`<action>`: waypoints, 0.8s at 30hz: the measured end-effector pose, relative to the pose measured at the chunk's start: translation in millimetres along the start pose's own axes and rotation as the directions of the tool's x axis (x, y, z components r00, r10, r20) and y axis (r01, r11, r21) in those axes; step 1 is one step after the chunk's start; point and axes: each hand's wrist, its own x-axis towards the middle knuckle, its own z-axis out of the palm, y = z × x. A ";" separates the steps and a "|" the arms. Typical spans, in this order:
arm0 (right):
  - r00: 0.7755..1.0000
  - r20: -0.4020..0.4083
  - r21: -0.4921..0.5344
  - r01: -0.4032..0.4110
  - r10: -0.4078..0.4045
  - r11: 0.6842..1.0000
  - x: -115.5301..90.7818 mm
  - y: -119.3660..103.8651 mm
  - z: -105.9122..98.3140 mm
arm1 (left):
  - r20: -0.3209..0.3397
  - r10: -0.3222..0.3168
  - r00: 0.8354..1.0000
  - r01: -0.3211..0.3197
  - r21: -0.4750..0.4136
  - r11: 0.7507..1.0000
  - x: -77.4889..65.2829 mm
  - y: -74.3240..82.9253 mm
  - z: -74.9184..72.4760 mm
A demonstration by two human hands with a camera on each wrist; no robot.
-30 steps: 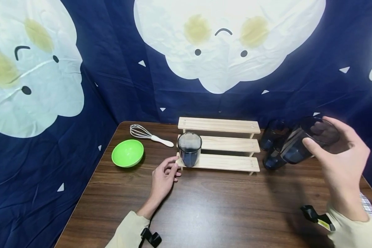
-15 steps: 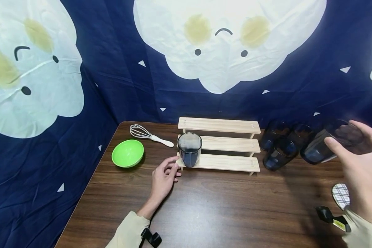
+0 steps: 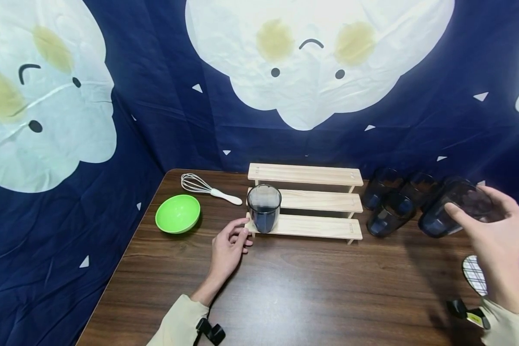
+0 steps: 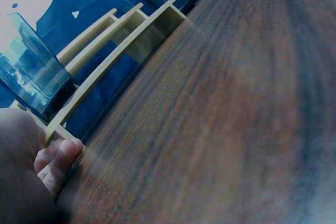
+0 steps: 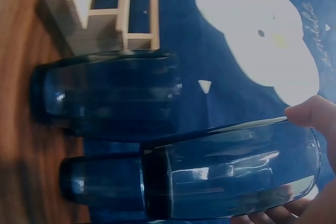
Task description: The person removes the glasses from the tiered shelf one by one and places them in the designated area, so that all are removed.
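My left hand (image 3: 229, 245) grips the left end of the lowest tier of a three-tier wooden shelf (image 3: 315, 226); in the left wrist view its fingertips (image 4: 68, 150) curl at that end's leg. A dark tinted drinking glass (image 3: 265, 216) stands upright on the same tier, just above the hand. At the right, my right hand (image 3: 501, 230) holds another tinted glass (image 3: 440, 218) near its rim, thumb on one side and fingers on the other. In the right wrist view this held glass (image 5: 226, 171) is raised above the table, its base overlapping a standing glass (image 5: 102, 182).
Several more tinted glasses (image 3: 389, 216) stand close together right of the shelf, near the back curtain (image 3: 307, 149). A green bowl (image 3: 178, 215) and a white whisk (image 3: 212, 191) lie at the left. A round checked piece (image 3: 474, 275) lies beside the right wrist.
My right hand carried the glass rightward, away from the shelf end, then shifted slightly left and lower. The checked piece came into view beside the wrist. My left hand has stayed in place.
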 end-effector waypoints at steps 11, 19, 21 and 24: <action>0.988 0.047 -0.217 -0.131 0.144 0.967 -1.7 23.3 2.9 | -0.002 -0.001 1.000 0.001 -0.001 1.000 0.3 -1.7 0.9; 0.971 0.096 -0.278 -0.185 0.218 0.943 -1.0 37.0 5.2 | -0.003 -0.006 1.000 0.006 0.000 1.000 0.3 -1.9 0.5; 0.968 0.117 -0.292 -0.180 0.222 0.939 -0.8 41.1 5.5 | -0.004 -0.006 1.000 0.006 0.001 1.000 0.3 -2.0 0.3; 0.963 0.142 -0.339 -0.168 0.227 0.926 -0.8 46.8 5.8 | -0.004 -0.005 1.000 0.005 0.002 1.000 0.3 -2.4 0.1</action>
